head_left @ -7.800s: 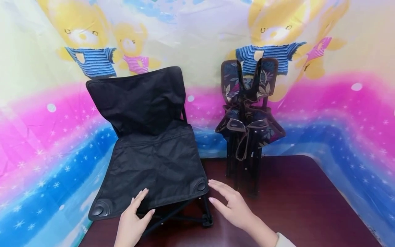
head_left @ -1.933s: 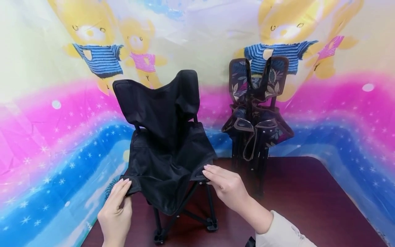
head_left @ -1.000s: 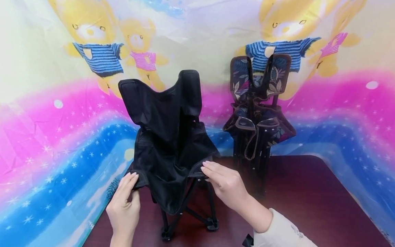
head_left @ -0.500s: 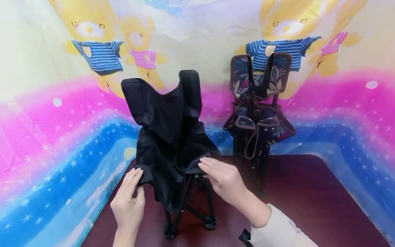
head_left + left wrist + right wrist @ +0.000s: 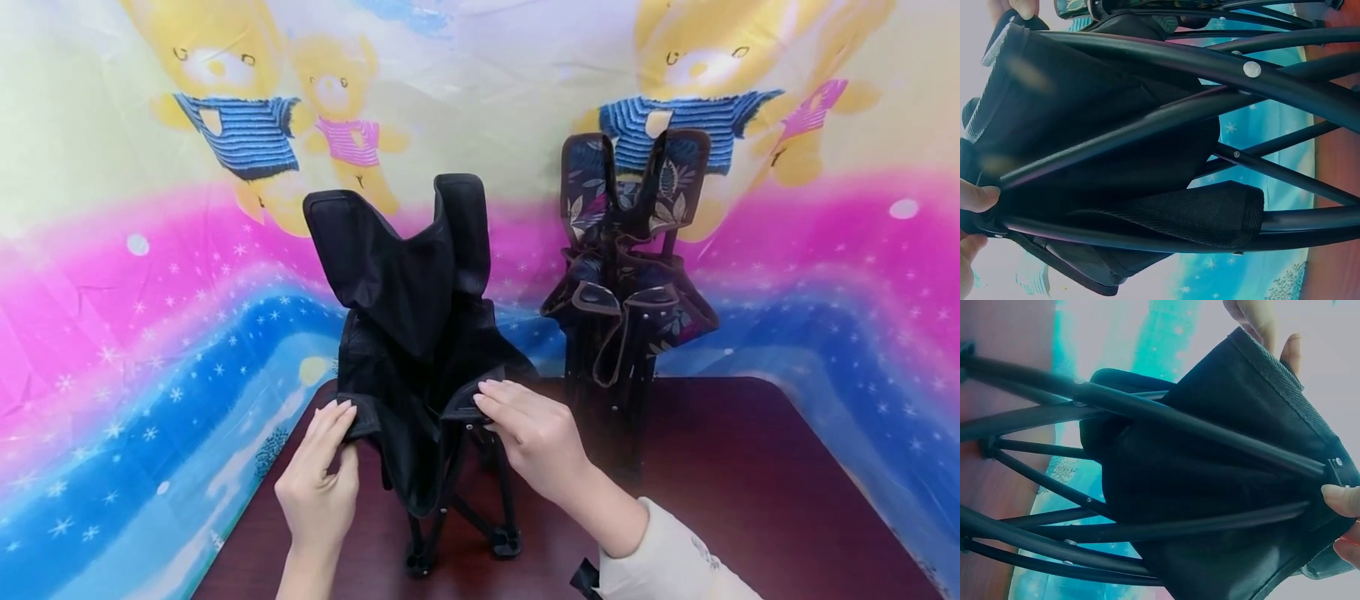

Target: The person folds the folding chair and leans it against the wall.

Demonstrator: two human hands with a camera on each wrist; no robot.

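A black folding chair (image 5: 405,283) stands half folded on the table, its seat cloth sagging in a deep fold at the front and its backrest creased into a V. My left hand (image 5: 322,467) grips the seat's front left corner, fingers on top and thumb below. At the front right corner my right hand (image 5: 536,437) pinches the cloth in the same way. Both wrist views show the crossed black frame tubes (image 5: 1147,115) under the seat, drawn near each other. In the right wrist view, a thumb (image 5: 1341,499) presses at the tube's end by the corner.
A second folding chair (image 5: 637,250) with dark leaf-patterned cloth stands folded at the back right of the dark red table (image 5: 750,500). Behind both hangs a bear-printed backdrop (image 5: 480,108). A black strap end (image 5: 585,577) shows by the right sleeve.
From flat and spread, the black chair has narrowed. Both hands took its front corners and have moved toward each other, and the seat and backrest have folded inward.
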